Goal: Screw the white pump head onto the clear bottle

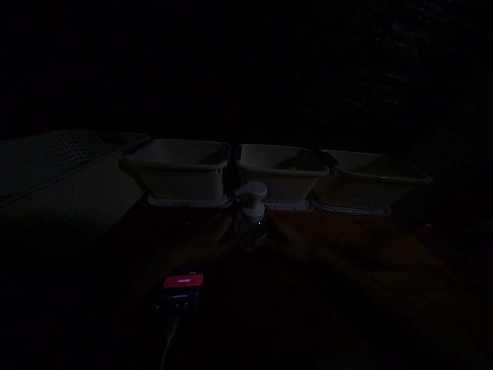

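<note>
White plastic, dulled to grey by the deep gloom, tops the pump bottle [252,216] at the centre of the frame, its nozzle pointing left. The left hand [213,240] lies at its left side and the right hand [295,244] at its right, perhaps so that the two can steady it evenly; it is too dark to tell whether the fingers of either grip it or only rest there. Beyond it, across the middle of the frame, the left basin [179,180], the middle basin [283,182] and the right basin [360,192] stand in a row on the brown surface [358,241], upright with their mouths up, an order that likely keeps each within reach. A pale basket [77,187] with a lattice of holes fills the left edge. At lower left, a phone [181,290] lies with its lit screen up, a white cable [168,341] at its near end, presumably to keep it powered. Its red bar carries pale lettering too small to read, with fainter marks underneath. No brand or label can be made out on the bottle or the basins.
</note>
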`<action>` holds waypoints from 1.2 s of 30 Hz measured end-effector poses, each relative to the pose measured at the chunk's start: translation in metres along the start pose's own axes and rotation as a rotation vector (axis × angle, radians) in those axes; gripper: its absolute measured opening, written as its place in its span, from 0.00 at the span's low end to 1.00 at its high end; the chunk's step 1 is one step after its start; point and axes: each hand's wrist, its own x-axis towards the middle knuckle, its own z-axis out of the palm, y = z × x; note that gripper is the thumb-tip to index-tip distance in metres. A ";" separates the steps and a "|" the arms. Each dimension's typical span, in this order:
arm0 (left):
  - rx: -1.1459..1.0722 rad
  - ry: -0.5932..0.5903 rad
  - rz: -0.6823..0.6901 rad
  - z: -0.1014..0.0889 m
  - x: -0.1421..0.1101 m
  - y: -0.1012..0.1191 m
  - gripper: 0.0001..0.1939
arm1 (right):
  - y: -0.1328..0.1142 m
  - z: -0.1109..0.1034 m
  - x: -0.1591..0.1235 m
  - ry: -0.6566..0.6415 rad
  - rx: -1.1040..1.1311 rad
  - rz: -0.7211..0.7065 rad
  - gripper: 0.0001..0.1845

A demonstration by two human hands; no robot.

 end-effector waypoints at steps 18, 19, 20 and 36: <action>0.033 -0.018 -0.036 0.000 -0.002 0.000 0.31 | -0.007 0.001 0.000 -0.010 -0.026 -0.001 0.46; 0.034 -0.014 -0.023 -0.001 -0.001 0.001 0.30 | -0.007 0.001 0.000 -0.010 -0.020 -0.005 0.46; 0.036 -0.013 -0.012 -0.001 -0.001 0.001 0.30 | -0.007 0.001 0.000 -0.010 -0.010 -0.005 0.46; -0.005 -0.040 -0.029 -0.002 0.000 0.002 0.31 | -0.006 0.002 0.001 -0.010 0.028 -0.001 0.44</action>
